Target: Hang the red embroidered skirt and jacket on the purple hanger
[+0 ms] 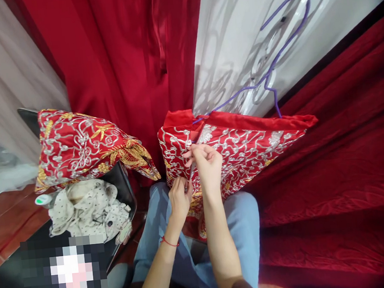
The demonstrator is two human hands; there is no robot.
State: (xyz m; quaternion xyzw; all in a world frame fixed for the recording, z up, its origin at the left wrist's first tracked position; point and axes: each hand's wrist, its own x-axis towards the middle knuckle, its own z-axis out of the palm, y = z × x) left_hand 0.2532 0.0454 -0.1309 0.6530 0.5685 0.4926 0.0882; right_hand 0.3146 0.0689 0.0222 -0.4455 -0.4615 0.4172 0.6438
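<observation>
A red garment [246, 143] with silver and gold embroidery hangs on a purple hanger [269, 71] and drapes over my lap in blue jeans. My right hand [207, 163] pinches the garment's front edge near a small fastening. Just below it, my left hand [180, 198] grips the same edge of the cloth; a red string circles that wrist. Both hands are closed on the fabric.
A second red embroidered garment [83, 147] lies over a dark chair at left, above a cream spotted cloth [89, 208]. Red curtains hang behind, a white patterned panel [237, 44] stands at upper right, and red fabric [335, 184] spreads at right.
</observation>
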